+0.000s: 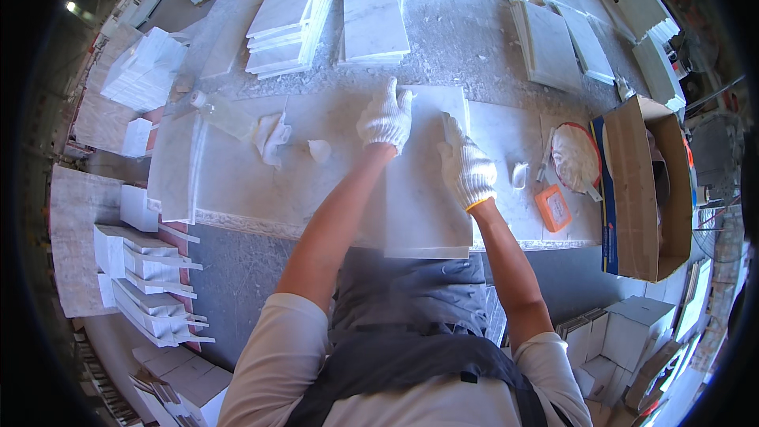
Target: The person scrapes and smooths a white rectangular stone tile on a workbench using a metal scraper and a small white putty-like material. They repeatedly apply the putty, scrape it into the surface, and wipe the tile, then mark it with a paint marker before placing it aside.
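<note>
Grip closure unclear: one gloved left hand (pixel 386 117), one gloved right hand (pixel 468 164), at one pale slab (pixel 425 217)

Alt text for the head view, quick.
Left hand and right hand, both white-gloved, at opposite long sides of a grey-white slab that juts past the near edge of a worktable. To the right: an orange block and an open cardboard box.

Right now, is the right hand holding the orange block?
No, the orange block lies apart from the gloved right hand, off to its right.
</note>
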The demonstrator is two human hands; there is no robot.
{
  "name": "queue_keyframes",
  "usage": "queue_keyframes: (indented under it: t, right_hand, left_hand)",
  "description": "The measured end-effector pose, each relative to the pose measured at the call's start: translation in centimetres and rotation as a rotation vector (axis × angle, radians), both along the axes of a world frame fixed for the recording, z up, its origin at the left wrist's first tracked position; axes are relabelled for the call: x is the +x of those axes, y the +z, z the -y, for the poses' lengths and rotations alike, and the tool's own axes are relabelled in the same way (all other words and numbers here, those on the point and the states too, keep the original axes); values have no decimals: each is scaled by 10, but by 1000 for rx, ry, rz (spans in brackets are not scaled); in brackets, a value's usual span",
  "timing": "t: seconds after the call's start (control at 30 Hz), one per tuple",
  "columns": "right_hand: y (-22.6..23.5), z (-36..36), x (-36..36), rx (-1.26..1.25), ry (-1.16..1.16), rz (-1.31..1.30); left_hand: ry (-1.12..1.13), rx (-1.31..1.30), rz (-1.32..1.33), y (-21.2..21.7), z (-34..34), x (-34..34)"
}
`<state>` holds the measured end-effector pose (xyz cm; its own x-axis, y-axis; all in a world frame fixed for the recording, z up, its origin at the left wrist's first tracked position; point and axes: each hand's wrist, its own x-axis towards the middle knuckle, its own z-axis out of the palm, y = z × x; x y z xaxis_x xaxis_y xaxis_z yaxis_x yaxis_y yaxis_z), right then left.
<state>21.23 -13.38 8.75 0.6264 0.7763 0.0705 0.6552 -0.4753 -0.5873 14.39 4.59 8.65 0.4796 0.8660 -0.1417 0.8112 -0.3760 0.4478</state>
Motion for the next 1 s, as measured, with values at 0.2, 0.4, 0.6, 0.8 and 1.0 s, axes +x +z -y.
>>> queue_keyframes:
  t: [0.2, 0.4, 0.6, 0.8, 1.0]
  right_hand:
    - [3, 0, 7, -44, -37, 42]
    - [2, 4, 4, -58, 8, 28]
    - [1, -18, -1, 28, 16, 10]
    - [6, -1, 2, -19, 27, -83]
    - [-2, -34, 9, -88, 46, -134]
  left_hand:
    - [-1, 238, 167, -11, 3, -2]
    - [-7, 133, 17, -7, -1, 2]
    - [-11, 137, -4, -1, 2, 3]
    - [-18, 173, 7, -4, -1, 2]
    - [-24, 134, -27, 0, 1, 3]
